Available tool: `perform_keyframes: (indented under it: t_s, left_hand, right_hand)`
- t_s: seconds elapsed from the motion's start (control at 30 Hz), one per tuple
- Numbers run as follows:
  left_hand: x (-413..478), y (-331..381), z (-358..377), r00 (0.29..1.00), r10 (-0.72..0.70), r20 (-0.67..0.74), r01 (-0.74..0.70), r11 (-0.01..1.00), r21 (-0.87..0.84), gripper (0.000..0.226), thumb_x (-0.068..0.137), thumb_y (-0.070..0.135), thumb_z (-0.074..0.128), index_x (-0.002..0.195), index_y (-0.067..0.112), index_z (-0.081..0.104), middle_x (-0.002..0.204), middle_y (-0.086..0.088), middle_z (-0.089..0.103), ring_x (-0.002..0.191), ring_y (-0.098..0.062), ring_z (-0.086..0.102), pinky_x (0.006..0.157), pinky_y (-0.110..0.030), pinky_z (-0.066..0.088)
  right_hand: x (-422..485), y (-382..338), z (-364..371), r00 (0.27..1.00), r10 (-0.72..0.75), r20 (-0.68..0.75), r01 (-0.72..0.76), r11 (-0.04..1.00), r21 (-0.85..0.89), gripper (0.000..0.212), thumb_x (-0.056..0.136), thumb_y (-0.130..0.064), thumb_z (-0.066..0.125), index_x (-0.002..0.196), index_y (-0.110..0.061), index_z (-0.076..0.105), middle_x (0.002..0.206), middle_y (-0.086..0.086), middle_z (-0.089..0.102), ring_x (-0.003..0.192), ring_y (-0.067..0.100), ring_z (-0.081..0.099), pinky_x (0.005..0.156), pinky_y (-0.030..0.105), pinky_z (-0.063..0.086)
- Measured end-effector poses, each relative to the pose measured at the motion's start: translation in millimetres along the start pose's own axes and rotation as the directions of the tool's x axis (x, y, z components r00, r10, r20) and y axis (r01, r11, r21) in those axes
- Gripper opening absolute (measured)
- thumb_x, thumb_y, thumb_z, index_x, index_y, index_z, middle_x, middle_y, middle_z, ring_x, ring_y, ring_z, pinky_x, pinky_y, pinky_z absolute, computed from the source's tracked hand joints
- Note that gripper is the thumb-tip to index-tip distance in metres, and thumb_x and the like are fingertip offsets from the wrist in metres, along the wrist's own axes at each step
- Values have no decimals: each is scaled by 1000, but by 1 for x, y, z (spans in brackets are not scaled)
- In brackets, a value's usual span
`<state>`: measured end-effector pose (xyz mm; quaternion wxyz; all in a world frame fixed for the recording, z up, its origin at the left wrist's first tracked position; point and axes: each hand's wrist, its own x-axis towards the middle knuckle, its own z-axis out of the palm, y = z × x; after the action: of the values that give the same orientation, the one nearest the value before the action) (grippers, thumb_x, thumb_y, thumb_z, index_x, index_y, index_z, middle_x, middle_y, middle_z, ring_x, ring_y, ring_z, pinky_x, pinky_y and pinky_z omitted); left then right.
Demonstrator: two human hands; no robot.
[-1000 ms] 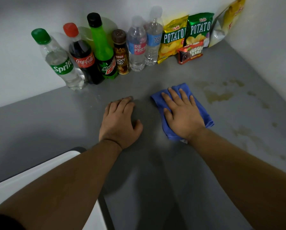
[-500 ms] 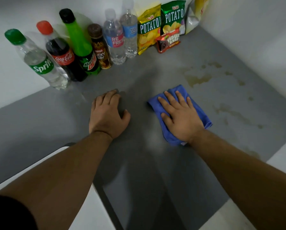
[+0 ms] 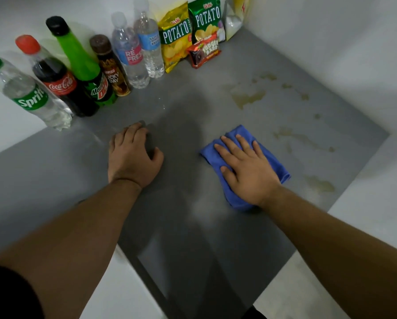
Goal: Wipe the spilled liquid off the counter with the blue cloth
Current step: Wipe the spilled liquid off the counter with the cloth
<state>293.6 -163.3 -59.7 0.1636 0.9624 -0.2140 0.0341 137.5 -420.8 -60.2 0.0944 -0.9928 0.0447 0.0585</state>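
Note:
A folded blue cloth (image 3: pixel 278 166) lies flat on the grey counter (image 3: pixel 183 226), and my right hand (image 3: pixel 246 168) presses down on it with fingers spread. Yellowish spilled liquid (image 3: pixel 247 97) sits in patches beyond and to the right of the cloth, with more streaks (image 3: pixel 308 143) and a blot (image 3: pixel 319 185) near the counter's right edge. The cloth is apart from the nearest patches. My left hand (image 3: pixel 133 155) rests palm down on the bare counter to the left, fingers curled, holding nothing.
Along the back wall stand several bottles: Sprite (image 3: pixel 29 97), Coca-Cola (image 3: pixel 57 81), Mountain Dew (image 3: pixel 89 72), a brown bottle (image 3: pixel 112 70), two water bottles (image 3: pixel 133 54). Potato chip bags (image 3: pixel 174 38) and a fudge bar pack (image 3: pixel 204 52) sit beside them. White walls close the right side.
The view has shifted, so the bottles sit further left in frame. My right hand and the cloth have slid a little right and toward me. The left hand stays planted.

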Motion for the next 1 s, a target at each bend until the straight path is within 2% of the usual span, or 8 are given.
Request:
perform_keyframes:
  t_s: [0.13,0.27,0.37,0.57,0.63,0.83,0.9,1.0]
  left_hand:
    - [-1,3,0,1000,24,-8,-24,1000,15,50,87,39,56,130,12,59,142,-12,58,131,-38,50,116,-57,36]
    - [-5,7,-3,999,48,-3,-48,999,20,45,88,32,55,127,10,62,140,-16,59,127,-41,53,116,-55,34]
    - [-8,20,-7,998,51,30,-51,999,-12,47,87,31,53,127,8,63,143,-16,58,128,-41,52,116,-53,35]
    - [-36,83,5,969,243,51,-236,965,-114,43,87,24,58,124,5,66,144,-14,60,129,-38,56,117,-53,37]
    - [-46,107,12,963,263,61,-253,957,-141,41,85,24,59,122,8,68,143,-11,61,128,-36,57,116,-56,36]
    - [-63,155,33,939,334,81,-318,934,-163,41,82,25,65,121,14,68,144,-5,61,131,-31,56,119,-59,31]
    - [-62,164,38,943,323,80,-307,937,-166,42,82,24,67,122,14,67,144,-5,60,132,-31,55,119,-59,31]
    - [-55,175,45,951,300,74,-286,945,-157,45,82,22,69,126,13,66,146,-6,59,134,-32,54,119,-60,31]
  right_hand:
    - [-41,-17,13,993,-118,26,118,993,3,60,107,-50,30,164,-33,20,173,-8,12,160,26,4,129,52,3]
    - [-87,19,14,976,-196,99,195,981,19,59,108,-53,25,164,-38,14,173,-14,6,160,17,-3,129,50,3]
    - [-103,57,6,988,-134,83,131,991,40,58,108,-53,27,163,-41,16,172,-17,8,160,14,-1,129,50,6]
    - [-71,67,-2,987,158,22,-159,986,49,64,104,-57,17,164,-37,14,173,-9,12,160,24,3,129,53,3]
    - [-77,54,4,990,140,15,-141,989,37,66,104,-60,17,165,-35,11,174,-8,8,160,25,-1,129,54,2]
    - [-130,88,12,991,-122,53,119,991,60,64,105,-64,30,163,-42,13,173,-18,5,160,15,-2,129,52,5]
    - [-134,109,8,992,-114,52,111,992,59,66,104,-67,34,162,-46,13,172,-20,6,160,14,-2,129,53,5]
    - [-117,122,-2,999,1,39,-2,999,35,69,100,-74,31,162,-48,12,172,-20,4,160,16,-4,128,55,2]
